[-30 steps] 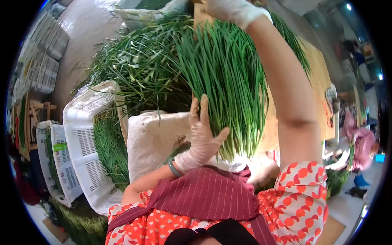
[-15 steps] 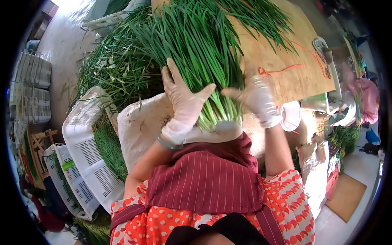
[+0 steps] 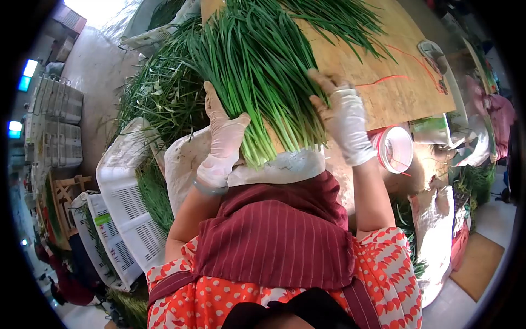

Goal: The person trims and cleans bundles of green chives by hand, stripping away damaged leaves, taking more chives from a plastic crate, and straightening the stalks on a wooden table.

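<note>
A thick pile of garlic chives (image 3: 263,77) lies on the wooden board, its pale stem ends facing me. The stems spread into two groups with a gap showing board between them. My left hand (image 3: 224,134), in a thin whitish glove, grips the left group at its edge, thumb over the stems and a finger stretched along the side. My right hand (image 3: 342,115), gloved too and slightly blurred, is at the pile's right edge with fingers apart and bent toward the leaves.
More chives (image 3: 350,19) lie on the wooden board (image 3: 383,82), near a red string (image 3: 383,80). A white tub (image 3: 394,149) stands at right. Loose greens (image 3: 164,93) heap at left above white crates (image 3: 129,203). A person in pink (image 3: 499,123) is far right.
The stem ends have spread apart into two groups. My left hand has shifted left with one group; my right hand has drawn slightly right, its thumb off the stems.
</note>
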Demonstrator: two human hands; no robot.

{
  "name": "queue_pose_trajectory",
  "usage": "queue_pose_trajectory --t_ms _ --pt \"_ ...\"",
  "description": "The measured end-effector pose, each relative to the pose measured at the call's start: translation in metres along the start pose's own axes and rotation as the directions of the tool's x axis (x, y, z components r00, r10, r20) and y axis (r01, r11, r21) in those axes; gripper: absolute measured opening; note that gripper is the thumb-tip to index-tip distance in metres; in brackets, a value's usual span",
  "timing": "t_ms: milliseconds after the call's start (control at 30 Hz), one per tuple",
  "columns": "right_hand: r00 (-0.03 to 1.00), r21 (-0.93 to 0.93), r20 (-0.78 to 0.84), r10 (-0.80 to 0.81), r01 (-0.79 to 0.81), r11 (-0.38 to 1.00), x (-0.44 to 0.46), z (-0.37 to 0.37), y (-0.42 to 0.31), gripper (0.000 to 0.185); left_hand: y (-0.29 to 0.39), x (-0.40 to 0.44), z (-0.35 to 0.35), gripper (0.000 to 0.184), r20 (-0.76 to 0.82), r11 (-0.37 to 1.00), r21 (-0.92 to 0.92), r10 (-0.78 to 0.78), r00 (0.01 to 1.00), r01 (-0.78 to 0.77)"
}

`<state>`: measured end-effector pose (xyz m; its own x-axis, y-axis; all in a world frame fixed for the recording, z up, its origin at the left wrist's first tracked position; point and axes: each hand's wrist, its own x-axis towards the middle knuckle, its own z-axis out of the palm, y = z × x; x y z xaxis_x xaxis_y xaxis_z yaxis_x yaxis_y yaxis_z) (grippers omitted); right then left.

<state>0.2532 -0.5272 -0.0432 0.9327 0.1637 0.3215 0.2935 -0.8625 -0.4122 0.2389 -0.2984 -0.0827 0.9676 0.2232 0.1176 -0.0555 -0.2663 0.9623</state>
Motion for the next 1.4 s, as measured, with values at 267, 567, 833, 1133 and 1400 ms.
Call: queue_pose_trajectory --t_ms 267,567,833,1133,1400 --pt "0.916 -0.252 0.191 -0.352 0.392 0.885 -0.007 0.045 -0.060 0.016 -0.007 -0.003 -0.002 0.089 -0.006 0.997 -0.068 -0.042 0.999 0.041" --pt "0.768 0.387 0.463 -0.443 0.275 0.880 -0.035 -0.046 -0.034 0.015 0.006 -0.003 -0.011 0.087 0.089 0.953 -0.263 -0.130 0.987 0.149" --pt "0.951 0.659 0.277 -0.140 -0.082 0.748 -0.008 -0.032 -0.048 0.013 0.012 -0.005 -0.010 0.082 0.102 0.834 -0.519 -0.159 0.982 0.189" --pt "0.846 0.833 0.518 -0.127 -0.466 0.297 0.073 0.028 -0.088 0.022 0.001 -0.006 -0.009 0.086 0.123 0.875 -0.443 -0.156 0.980 0.195" --pt "0.996 0.998 0.045 -0.083 -0.041 0.049 0.114 -0.010 -0.099 0.016 -0.010 -0.008 -0.013 0.092 0.056 0.971 -0.224 -0.079 0.995 0.089"
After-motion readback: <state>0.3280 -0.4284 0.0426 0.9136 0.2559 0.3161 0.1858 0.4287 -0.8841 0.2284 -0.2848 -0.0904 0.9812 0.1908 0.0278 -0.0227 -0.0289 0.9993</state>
